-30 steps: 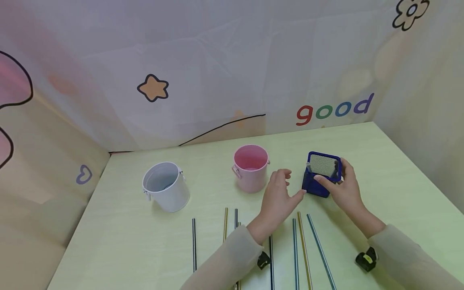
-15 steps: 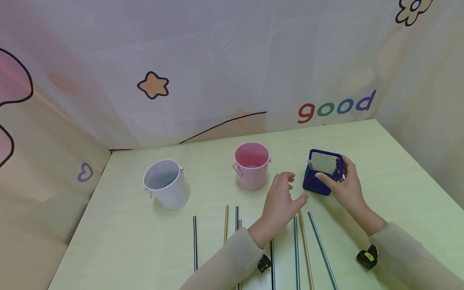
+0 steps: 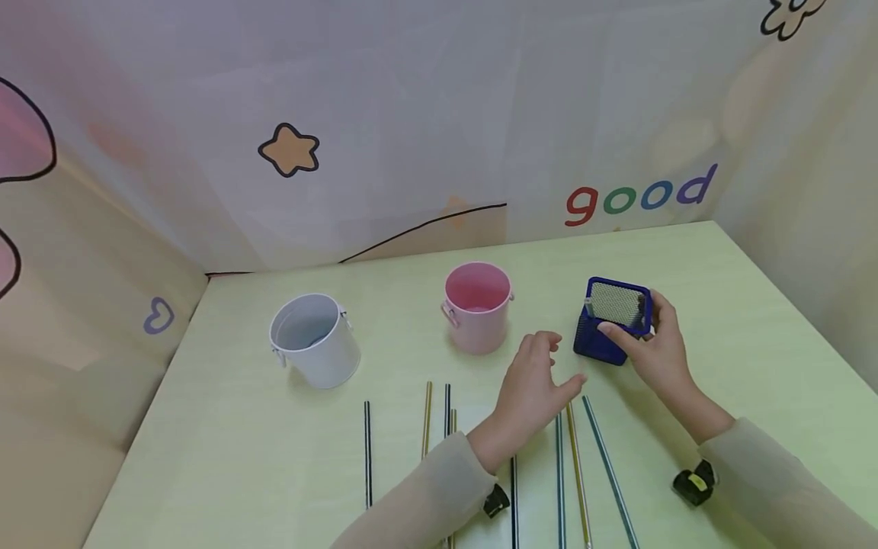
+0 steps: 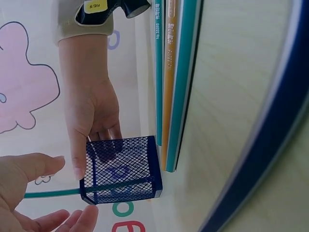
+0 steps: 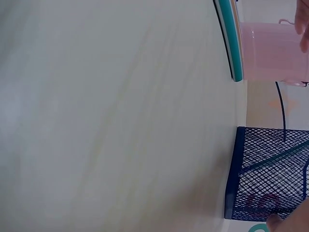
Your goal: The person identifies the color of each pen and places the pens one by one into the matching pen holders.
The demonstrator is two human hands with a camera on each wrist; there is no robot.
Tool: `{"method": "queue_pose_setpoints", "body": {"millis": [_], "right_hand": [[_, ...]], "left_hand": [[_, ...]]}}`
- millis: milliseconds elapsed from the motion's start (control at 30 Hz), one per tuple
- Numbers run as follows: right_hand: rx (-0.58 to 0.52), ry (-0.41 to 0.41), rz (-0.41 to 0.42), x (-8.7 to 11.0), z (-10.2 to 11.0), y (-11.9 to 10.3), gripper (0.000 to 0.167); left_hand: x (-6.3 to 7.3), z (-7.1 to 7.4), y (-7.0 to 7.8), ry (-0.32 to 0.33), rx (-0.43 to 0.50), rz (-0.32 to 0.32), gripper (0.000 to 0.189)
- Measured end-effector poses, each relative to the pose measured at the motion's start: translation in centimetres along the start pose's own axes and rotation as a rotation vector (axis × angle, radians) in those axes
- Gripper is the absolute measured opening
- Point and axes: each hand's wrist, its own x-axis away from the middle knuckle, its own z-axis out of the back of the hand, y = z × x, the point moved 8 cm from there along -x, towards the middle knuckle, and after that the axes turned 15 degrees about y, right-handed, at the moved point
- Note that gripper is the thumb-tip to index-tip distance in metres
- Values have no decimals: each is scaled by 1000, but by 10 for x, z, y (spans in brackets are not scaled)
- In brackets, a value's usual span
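From the head, we are seeing the right hand (image 3: 661, 347) clamping the blue mesh holder (image 3: 598, 341), its thumb pressing on the near side by the rim and its fingers wrapping round the right wall. The holder is sitting directly inside this grip, its open mouth facing up and its body reaching out to the left of the thumb. The left hand (image 3: 528, 389) is hovering left of the grip and nearer to us, its thumb and fingers standing apart. The pink bucket (image 3: 478, 332) is standing farther left of the grip, and the white bucket (image 3: 329, 362) is standing well beyond that. Pencils (image 3: 608, 465) are lying on the table (image 3: 240, 457), nearer to us than the grip.

From the left wrist, we are seeing a teal pencil (image 4: 53, 194) running inside the holder and poking out past the gripping thumb. The left fingertips are coming close to the rim; we cannot tell whether they are touching it.

From the right wrist, we are seeing just a part of the gripping hand at the holder's edge, with the pink bucket standing beyond the holder.
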Motion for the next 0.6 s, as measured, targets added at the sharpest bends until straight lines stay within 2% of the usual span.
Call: {"method": "queue_pose_setpoints", "body": {"millis": [333,500,600], "right_hand": [[-3,5,-9,-1,1,-2,92],[-4,1,-24,0,0,1,92],[-7,-3,-18,-1,-1,1,90]], "left_hand": [[4,-2,-1,-35,-13,7,49],[13,-6,-9,-86,1,71,48],[16,-7,-11,-90,2,82,47]]}}
